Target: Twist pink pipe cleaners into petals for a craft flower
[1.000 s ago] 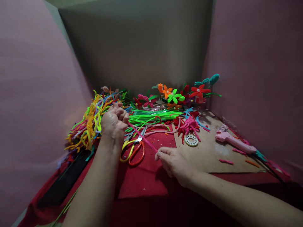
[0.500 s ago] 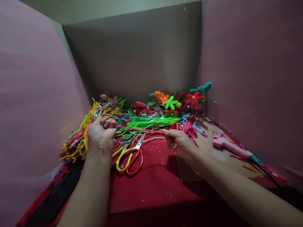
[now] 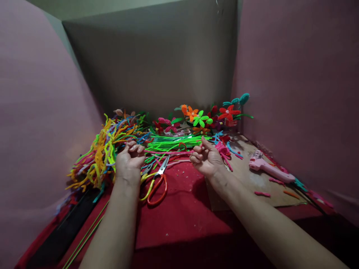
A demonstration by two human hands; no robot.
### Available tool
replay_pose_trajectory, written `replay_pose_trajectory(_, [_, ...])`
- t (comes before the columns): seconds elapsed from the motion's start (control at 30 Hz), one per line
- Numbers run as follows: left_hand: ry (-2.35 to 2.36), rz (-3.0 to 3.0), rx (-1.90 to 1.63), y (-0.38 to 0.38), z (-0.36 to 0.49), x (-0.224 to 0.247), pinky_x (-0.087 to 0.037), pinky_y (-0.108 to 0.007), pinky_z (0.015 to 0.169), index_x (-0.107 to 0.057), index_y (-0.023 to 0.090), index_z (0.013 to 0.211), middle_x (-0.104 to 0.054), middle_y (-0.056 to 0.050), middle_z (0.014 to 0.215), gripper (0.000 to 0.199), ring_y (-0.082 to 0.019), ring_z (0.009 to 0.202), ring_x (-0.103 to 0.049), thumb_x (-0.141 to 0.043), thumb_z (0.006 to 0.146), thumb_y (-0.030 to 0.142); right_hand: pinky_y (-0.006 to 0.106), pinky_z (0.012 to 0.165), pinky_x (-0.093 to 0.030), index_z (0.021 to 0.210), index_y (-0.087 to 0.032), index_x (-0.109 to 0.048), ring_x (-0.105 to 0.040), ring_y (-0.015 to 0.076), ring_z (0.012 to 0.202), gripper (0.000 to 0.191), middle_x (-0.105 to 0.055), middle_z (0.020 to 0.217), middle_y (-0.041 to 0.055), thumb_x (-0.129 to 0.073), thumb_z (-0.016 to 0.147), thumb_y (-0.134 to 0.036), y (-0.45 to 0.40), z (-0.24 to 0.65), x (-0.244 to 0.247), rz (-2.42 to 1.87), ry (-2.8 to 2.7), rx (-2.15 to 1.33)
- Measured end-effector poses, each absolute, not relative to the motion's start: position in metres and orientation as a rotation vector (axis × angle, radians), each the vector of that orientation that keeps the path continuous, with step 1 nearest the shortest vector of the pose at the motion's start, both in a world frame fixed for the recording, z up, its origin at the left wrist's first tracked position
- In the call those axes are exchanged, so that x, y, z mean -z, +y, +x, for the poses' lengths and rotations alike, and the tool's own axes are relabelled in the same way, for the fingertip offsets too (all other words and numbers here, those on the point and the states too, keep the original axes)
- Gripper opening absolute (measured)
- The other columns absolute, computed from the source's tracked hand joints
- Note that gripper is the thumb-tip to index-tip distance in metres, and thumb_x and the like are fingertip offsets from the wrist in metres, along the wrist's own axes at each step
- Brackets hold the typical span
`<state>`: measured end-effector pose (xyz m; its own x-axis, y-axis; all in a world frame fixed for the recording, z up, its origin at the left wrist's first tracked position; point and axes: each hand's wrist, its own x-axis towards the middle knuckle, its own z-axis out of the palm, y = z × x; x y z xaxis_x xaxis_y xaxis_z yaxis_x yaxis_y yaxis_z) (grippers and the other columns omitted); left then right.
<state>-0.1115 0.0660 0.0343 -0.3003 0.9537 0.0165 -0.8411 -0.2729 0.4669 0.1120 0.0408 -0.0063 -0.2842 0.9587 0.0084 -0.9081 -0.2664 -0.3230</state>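
A pink pipe cleaner (image 3: 171, 152) stretches level between my two hands. My left hand (image 3: 130, 158) is closed on its left end, fingers curled and palm side up. At the other end my right hand (image 3: 206, 157) grips it with the fingers curled, the thumb pointing up. Just below the strand, scissors (image 3: 158, 186) with one red and one yellow handle lie on the cloth, blades partly apart. Pliers (image 3: 147, 171) beside them are mostly hidden by my left hand. Behind the strand lies a bundle of green pipe cleaners (image 3: 179, 141).
A heap of many-coloured pipe cleaners (image 3: 103, 157) is at the left. Pipe-cleaner flowers (image 3: 200, 118) stand at the back. A pink glue gun (image 3: 270, 170) rests on a board (image 3: 246, 186) at the right. Red cloth (image 3: 174, 220) covers the table, with walls on three sides.
My left hand has moved right, closer to my right hand. My right hand has turned, its palm now showing more and its thumb up. The view has shifted slightly.
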Motion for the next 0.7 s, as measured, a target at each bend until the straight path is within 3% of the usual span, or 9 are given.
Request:
replay_pose_trajectory(0.23, [0.429,0.343,-1.852,0.068,-0.107,-0.029,-0.029,-0.017,0.036,-0.045,0.013,0.067,-0.036,0.007,0.043,0.031,-0.003,0.032,-0.033,-0.026,0.091,0.010,0.016,0.040,-0.041,0.072,-0.014,-0.055,-0.049,0.0062,0.041,0.020,-0.057,0.052,-0.0014,-0.042,0.085,-0.008,0.048,0.114,0.007,-0.358,-0.290,-1.640])
replay_pose_trajectory(0.37, [0.447,0.337,-1.865,0.068,-0.106,-0.027,-0.028,-0.017,0.036,-0.045,0.013,0.068,-0.037,0.007,0.044,0.030,-0.003,0.032,-0.033,-0.026,0.091,0.009,0.020,0.063,-0.054,0.077,-0.013,-0.058,-0.063,0.0083,0.061,0.024,-0.067,0.069,0.0031,-0.041,0.080,0.002,0.045,0.114,0.001,-0.330,-0.308,-1.590])
replay_pose_trajectory(0.47, [0.470,0.340,-1.869,0.069,-0.108,-0.025,-0.028,-0.016,0.037,-0.045,0.013,0.068,-0.036,0.007,0.044,0.030,-0.002,0.032,-0.032,-0.026,0.090,0.007,0.025,0.075,-0.054,0.076,-0.013,-0.059,-0.066,0.0102,0.069,0.027,-0.069,0.074,0.0048,-0.040,0.077,0.006,0.043,0.113,0.000,-0.279,-0.372,-1.563])
replay_pose_trajectory(0.7, [0.505,0.373,-1.859,0.068,-0.107,-0.023,-0.029,-0.016,0.039,-0.045,0.014,0.068,-0.035,0.007,0.045,0.029,-0.003,0.034,-0.033,-0.027,0.089,0.007,0.028,0.078,-0.055,0.074,-0.013,-0.061,-0.067,0.0121,0.073,0.030,-0.069,0.072,0.0048,-0.040,0.075,0.008,0.046,0.113,0.004,-0.282,-0.383,-1.509])
